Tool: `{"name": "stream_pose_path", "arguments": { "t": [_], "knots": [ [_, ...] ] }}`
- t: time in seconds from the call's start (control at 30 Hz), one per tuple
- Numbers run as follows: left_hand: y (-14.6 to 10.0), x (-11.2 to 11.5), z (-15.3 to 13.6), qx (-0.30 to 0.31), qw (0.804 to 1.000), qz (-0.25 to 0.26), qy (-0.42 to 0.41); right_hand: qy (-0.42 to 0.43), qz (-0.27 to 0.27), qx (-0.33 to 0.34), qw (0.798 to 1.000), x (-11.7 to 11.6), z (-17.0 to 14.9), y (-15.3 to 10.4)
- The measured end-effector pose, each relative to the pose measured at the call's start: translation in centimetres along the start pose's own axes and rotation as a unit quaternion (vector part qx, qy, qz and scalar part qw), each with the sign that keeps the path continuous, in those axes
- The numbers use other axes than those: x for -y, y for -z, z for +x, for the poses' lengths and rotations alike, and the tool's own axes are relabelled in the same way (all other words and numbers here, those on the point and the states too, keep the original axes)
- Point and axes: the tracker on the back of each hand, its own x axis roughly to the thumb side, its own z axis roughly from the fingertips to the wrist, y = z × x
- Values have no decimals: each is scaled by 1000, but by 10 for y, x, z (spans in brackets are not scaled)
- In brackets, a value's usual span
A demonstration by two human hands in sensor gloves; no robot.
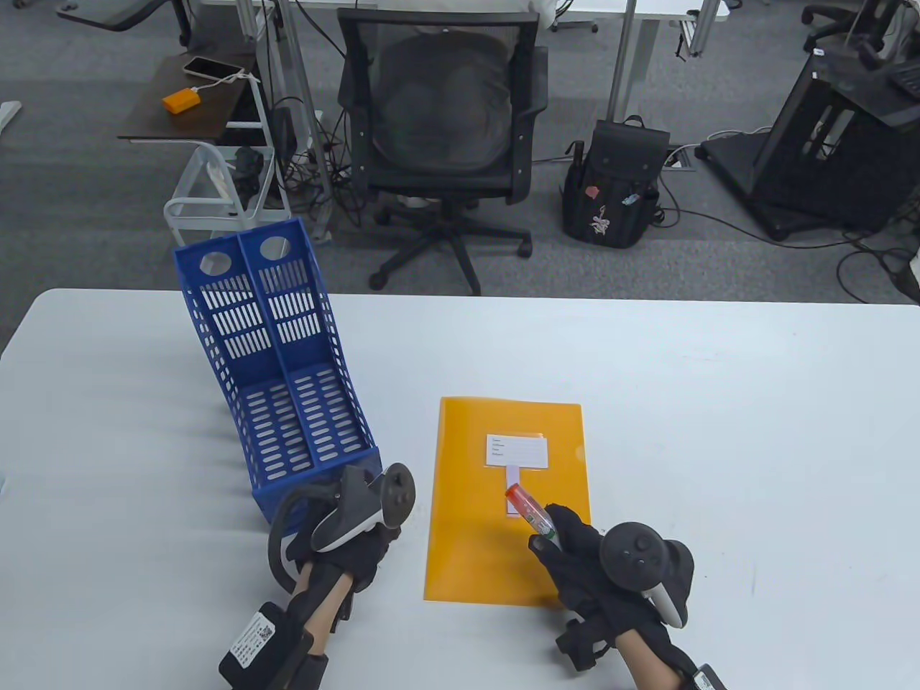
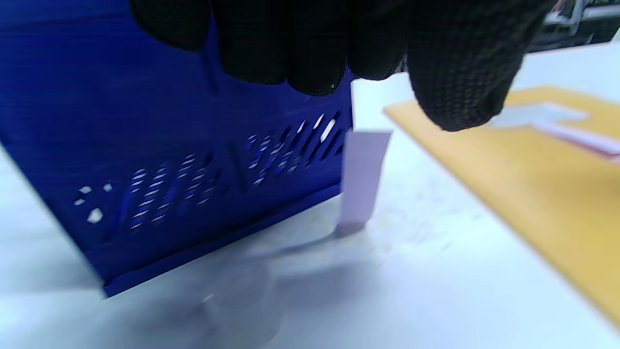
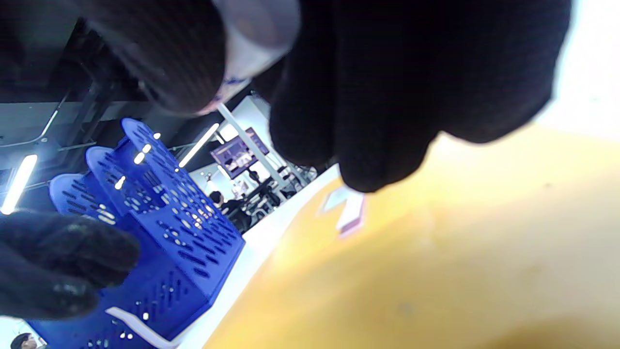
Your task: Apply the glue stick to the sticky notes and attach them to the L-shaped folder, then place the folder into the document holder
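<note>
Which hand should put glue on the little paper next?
Right, probably. The right hand already holds the glue stick, while the left hand pinches a sticky note beside the blue document holder.

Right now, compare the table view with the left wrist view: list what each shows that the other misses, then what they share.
Only the table view shows the right hand gripping the glue stick, its tip over a pale note strip on the folder, plus the office chair and backpack beyond the table. Only the left wrist view shows a pale sticky note hanging from the left hand's fingers, near the table surface. Both show the blue document holder, the orange folder and the white table.
</note>
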Motion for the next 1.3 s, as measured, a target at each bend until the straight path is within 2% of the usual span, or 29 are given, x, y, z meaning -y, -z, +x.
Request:
{"name": "stream_pose_path", "arguments": {
  "t": [0.13,0.3,0.63,0.83,0.93,1.07,1.2,1.3],
  "knots": [
    [5,14,-4,-8,1000,-20,12,-3,5,4,1000,-1,1,0],
    [12,23,-7,2,1000,3,-5,-5,9,5,1000,-2,1,0],
    [14,21,-10,-10,999,42,-9,-14,24,8,1000,-4,2,1],
    [7,9,-10,-9,995,67,-74,-15,15,13,1000,-4,4,0],
    [1,4,5,34,987,59,-146,-4,3,11,1000,0,2,0],
    [0,8,47,129,961,-8,-244,3,-17,8,1000,6,0,0],
    [5,20,87,179,947,-68,-257,-31,-21,14,999,10,0,2],
    [10,30,101,181,944,-76,-266,-42,-39,19,998,14,1,1]
  ]
}}
